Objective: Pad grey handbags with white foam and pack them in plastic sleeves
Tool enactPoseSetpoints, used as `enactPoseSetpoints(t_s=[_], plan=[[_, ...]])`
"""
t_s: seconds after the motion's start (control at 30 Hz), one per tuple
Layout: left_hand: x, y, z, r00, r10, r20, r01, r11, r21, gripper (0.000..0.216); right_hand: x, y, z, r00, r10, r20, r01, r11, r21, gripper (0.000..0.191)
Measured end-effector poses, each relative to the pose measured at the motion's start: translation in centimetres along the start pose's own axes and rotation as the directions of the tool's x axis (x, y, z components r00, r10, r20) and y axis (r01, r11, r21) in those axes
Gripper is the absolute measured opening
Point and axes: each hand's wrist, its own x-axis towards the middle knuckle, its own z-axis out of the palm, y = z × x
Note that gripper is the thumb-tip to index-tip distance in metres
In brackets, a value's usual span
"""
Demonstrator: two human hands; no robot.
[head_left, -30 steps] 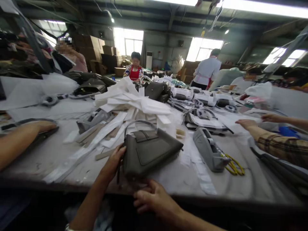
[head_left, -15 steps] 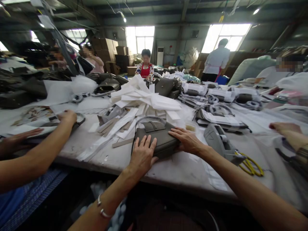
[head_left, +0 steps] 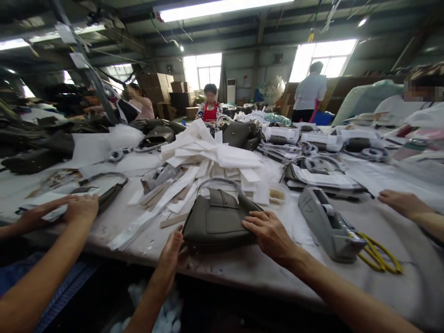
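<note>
A grey-olive leather handbag [head_left: 217, 224] with a curved handle lies flat on the white worktable [head_left: 263, 270] near its front edge. My left hand [head_left: 171, 252] is at the bag's lower left corner, fingers together against its edge. My right hand [head_left: 269, 233] rests flat on the bag's right end, fingers stretched out. Neither hand has the bag lifted.
A grey tape dispenser [head_left: 328, 224] and yellow-handled scissors [head_left: 379, 252] lie to the right. White paper strips [head_left: 208, 152] pile up behind the bag. A co-worker's hands [head_left: 74, 208] work on a bag at the left; another person's hand [head_left: 398, 203] is at the right. More bags fill the far table.
My left hand slid off the top of the bag to its lower left corner. The bag now lies closer to me with its front flap showing. My right hand stays on its right end.
</note>
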Motion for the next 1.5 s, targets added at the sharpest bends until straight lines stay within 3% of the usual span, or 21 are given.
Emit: enactPoseSetpoints(t_s=[0.07,0.13,0.23,0.3,0.4,0.5,0.57,0.63,0.67,0.73,0.8,0.87,0.9,0.93,1.0,1.03,1.1,1.2,1.3,1.47,1.5], plan=[[-0.8,-0.6,0.1,0.985,-0.123,0.117,0.145,0.968,-0.203,0.071,0.0,0.4,0.5,0.997,-0.020,-0.081,0.022,1.000,0.016,0.030],[-1.1,0.0,0.5,0.986,-0.086,0.141,0.127,0.940,-0.317,0.069,0.2,0.8,0.4,0.989,-0.008,-0.147,0.017,0.998,0.056,0.028],[-0.3,3.5,1.7,0.991,0.132,0.012,-0.114,0.893,-0.436,0.064,0.8,0.5,-0.1,0.960,0.117,-0.255,-0.059,0.972,0.227,0.022],[0.3,6.7,3.0,0.926,0.374,-0.053,-0.357,0.820,-0.447,0.063,1.4,-0.7,-0.3,0.909,0.294,-0.295,-0.144,0.887,0.439,0.017],[0.3,11.0,6.0,0.754,0.654,0.065,-0.613,0.736,-0.288,0.074,2.3,-4.2,0.4,0.738,0.648,-0.187,-0.258,0.528,0.809,0.022],[-0.5,12.6,9.4,0.634,0.700,0.328,-0.768,0.619,0.165,0.088,2.4,-8.6,2.1,0.567,0.820,0.078,-0.209,0.051,0.977,0.037],[-0.8,12.0,11.1,0.579,0.627,0.521,-0.814,0.417,0.403,0.087,1.5,-11.0,3.3,0.573,0.783,0.242,-0.217,-0.140,0.966,0.044],[-0.7,10.5,11.8,0.524,0.461,0.716,-0.851,0.256,0.459,0.076,-0.2,-12.6,4.0,0.649,0.621,0.439,-0.387,-0.227,0.894,0.047],[-0.6,9.6,11.8,0.486,0.358,0.797,-0.874,0.218,0.435,0.069,-1.2,-13.0,4.1,0.668,0.506,0.545,-0.507,-0.227,0.832,0.046],[-0.4,7.8,11.3,0.403,0.218,0.889,-0.911,0.190,0.366,0.062,-3.2,-12.9,3.5,0.647,0.340,0.683,-0.688,-0.124,0.715,0.041],[-0.7,6.5,10.3,0.352,0.207,0.913,-0.934,0.143,0.327,0.058,-4.3,-11.8,1.7,0.694,0.356,0.626,-0.693,0.096,0.715,0.038],[-1.5,5.7,9.3,0.353,0.266,0.897,-0.934,0.042,0.355,0.052,-4.1,-9.7,-0.7,0.858,0.391,0.334,-0.494,0.447,0.746,0.028],[-2.1,5.4,8.9,0.373,0.293,0.880,-0.919,-0.016,0.395,0.050,-3.5,-8.3,-1.8,0.930,0.339,0.146,-0.340,0.634,0.694,0.023],[-2.7,5.1,8.6,0.412,0.318,0.854,-0.888,-0.071,0.455,0.049,-2.7,-6.8,-2.8,0.972,0.235,0.003,-0.191,0.786,0.588,0.020],[-3.7,4.5,8.2,0.516,0.365,0.775,-0.785,-0.162,0.598,0.051,-0.7,-3.3,-3.8,0.997,0.033,-0.067,-0.011,0.952,0.307,0.034],[-4.0,4.2,8.1,0.554,0.380,0.741,-0.734,-0.198,0.650,0.051,0.3,-1.6,-3.8,0.999,-0.036,-0.027,0.040,0.981,0.191,0.047],[-4.3,3.7,7.9,0.570,0.379,0.729,-0.694,-0.253,0.674,0.049,2.1,1.3,-3.1,0.989,-0.118,0.093,0.112,0.992,0.062,0.057],[-3.4,3.8,7.2,0.504,0.331,0.798,-0.760,-0.268,0.592,0.048,3.4,3.3,-1.6,0.954,-0.197,0.226,0.186,0.980,0.069,0.033],[-1.9,4.8,5.4,0.473,0.319,0.821,-0.818,-0.188,0.544,0.051,3.1,1.9,-1.5,0.948,-0.194,0.252,0.188,0.981,0.050,0.010],[-0.7,5.4,2.6,0.544,0.328,0.773,-0.799,-0.079,0.596,0.056,1.4,-2.4,-3.1,0.951,-0.107,0.290,0.107,0.994,0.018,0.017],[-0.8,5.1,2.5,0.566,0.341,0.751,-0.780,-0.076,0.622,0.058,1.3,-2.8,-3.2,0.955,-0.093,0.280,0.091,0.996,0.022,0.028]])
